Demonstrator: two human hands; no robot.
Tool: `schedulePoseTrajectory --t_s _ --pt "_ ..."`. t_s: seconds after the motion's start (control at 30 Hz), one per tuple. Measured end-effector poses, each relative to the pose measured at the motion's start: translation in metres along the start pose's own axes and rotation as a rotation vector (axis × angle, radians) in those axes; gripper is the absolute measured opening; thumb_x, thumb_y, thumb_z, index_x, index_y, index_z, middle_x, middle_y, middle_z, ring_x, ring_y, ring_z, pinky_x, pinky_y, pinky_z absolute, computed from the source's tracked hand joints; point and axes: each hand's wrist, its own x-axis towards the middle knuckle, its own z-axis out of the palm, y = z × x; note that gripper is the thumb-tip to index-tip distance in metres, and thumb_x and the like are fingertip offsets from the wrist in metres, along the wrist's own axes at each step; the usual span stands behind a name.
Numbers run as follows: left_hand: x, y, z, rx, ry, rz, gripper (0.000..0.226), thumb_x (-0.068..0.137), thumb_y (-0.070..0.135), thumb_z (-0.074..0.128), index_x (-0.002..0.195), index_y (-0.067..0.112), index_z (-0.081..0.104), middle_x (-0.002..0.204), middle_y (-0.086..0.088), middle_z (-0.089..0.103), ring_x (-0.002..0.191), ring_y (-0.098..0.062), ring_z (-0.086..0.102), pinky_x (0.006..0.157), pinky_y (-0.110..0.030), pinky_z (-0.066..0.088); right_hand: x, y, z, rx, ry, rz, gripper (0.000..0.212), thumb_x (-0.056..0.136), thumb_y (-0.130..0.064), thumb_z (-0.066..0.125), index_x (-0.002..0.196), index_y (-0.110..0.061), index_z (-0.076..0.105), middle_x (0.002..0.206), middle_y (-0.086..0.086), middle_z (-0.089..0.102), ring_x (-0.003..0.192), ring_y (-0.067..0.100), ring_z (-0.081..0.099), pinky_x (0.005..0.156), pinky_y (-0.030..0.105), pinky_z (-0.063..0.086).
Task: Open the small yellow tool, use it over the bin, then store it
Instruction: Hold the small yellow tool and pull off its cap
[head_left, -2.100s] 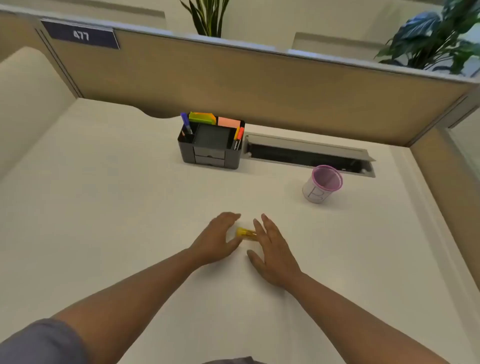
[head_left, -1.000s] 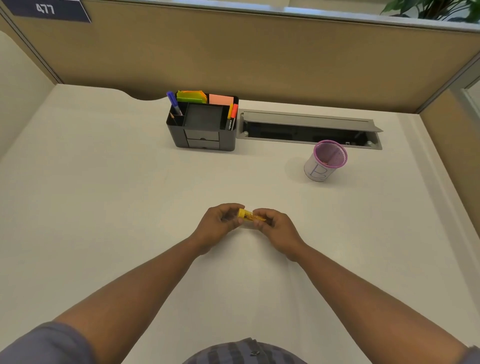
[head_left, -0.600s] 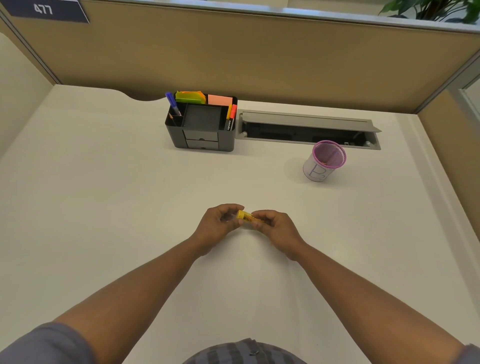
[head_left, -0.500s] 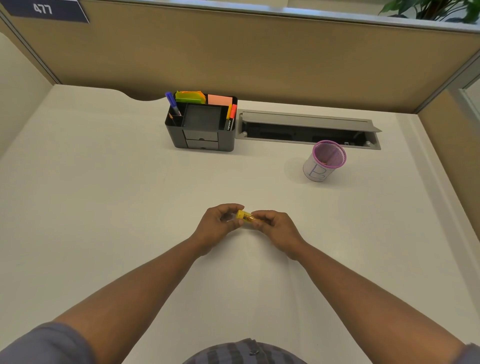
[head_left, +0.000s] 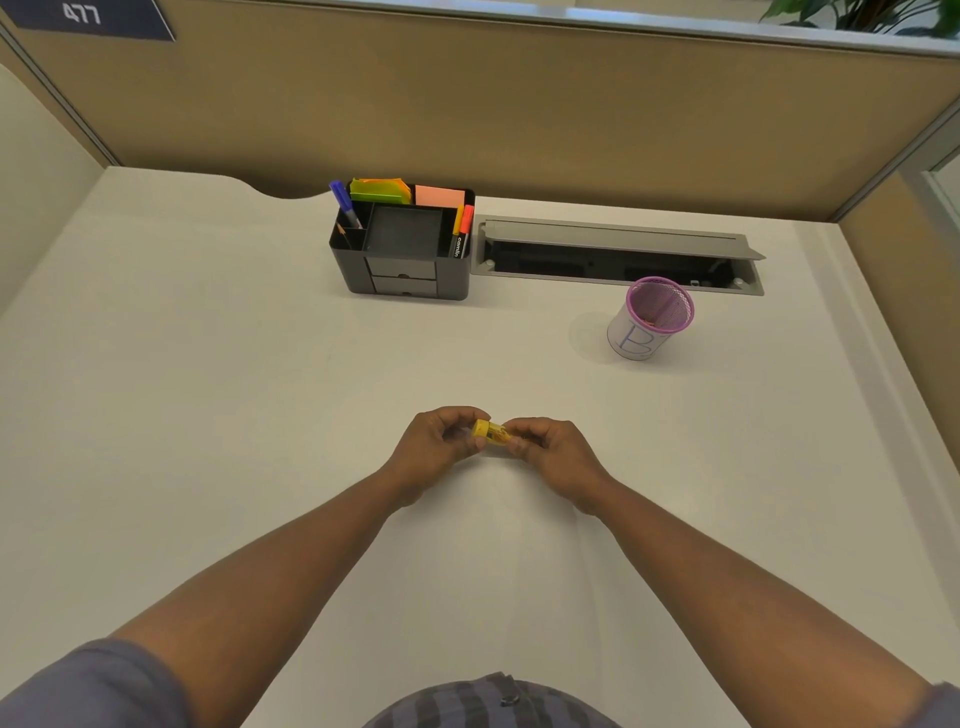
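A black desk organizer (head_left: 402, 248) stood at the back of the white desk (head_left: 208, 415), against the tan partition (head_left: 519, 114). A blue pen (head_left: 344, 202) leaned in its left slot, green sticky notes (head_left: 379, 190) and a pink pad (head_left: 439, 195) sat behind, an orange marker (head_left: 464, 230) stood at its right. Just beside it lay the grey cable tray (head_left: 618, 255), lid up. A sign reading 477 (head_left: 88, 15) hung top left.

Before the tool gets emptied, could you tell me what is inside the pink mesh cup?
The pink mesh cup holds a few small reddish scraps; its wall covers the rest.
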Motion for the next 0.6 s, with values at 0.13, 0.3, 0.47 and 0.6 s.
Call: schedulePoseTrajectory --t_s 0.13,0.3,0.47,0.6 --pt "-0.0004 -0.0001 0.0038 -0.010 0.036 0.010 0.027 0.084 0.005 0.078 0.100 0.027 0.076 0.072 0.021 0.067 0.072 -0.007 0.056 0.076 -0.019 0.051 -0.0014 -0.0021 -0.0003 0.023 0.024 0.003 0.022 0.094 -0.012 0.070 0.116 -0.015 0.075 0.111 0.000 0.076 0.103 0.014 0.070 0.092 0.026 0.053" --pt "-0.0016 0.0033 0.0021 -0.067 -0.002 0.001 0.027 0.086 0.004 0.076 0.105 0.023 0.075 0.085 0.013 0.070 0.078 -0.005 0.061 0.078 -0.016 0.052 -0.0026 -0.0025 0.0009 0.057 0.024 0.000 0.021 0.093 -0.010 0.071 0.112 -0.017 0.075 0.109 0.004 0.076 0.099 0.014 0.070 0.091 0.028 0.055" --pt "-0.0017 0.0056 -0.0001 -0.127 -0.019 -0.007 0.029 0.086 0.002 0.075 0.110 0.018 0.075 0.098 0.000 0.071 0.088 -0.014 0.062 0.081 -0.017 0.054 -0.0030 -0.0035 0.0036 0.058 0.018 -0.007 0.024 0.093 -0.012 0.072 0.116 -0.019 0.074 0.114 0.005 0.075 0.108 0.021 0.069 0.095 0.029 0.054" --pt "-0.0013 0.0040 0.0009 -0.123 -0.017 -0.006 0.030 0.086 0.004 0.076 0.109 0.023 0.076 0.097 -0.002 0.067 0.085 -0.018 0.054 0.078 -0.016 0.053 -0.0030 -0.0037 0.0032 0.056 0.006 0.011 0.031 0.094 -0.013 0.071 0.125 -0.017 0.071 0.122 0.002 0.073 0.115 0.017 0.067 0.102 0.030 0.051"
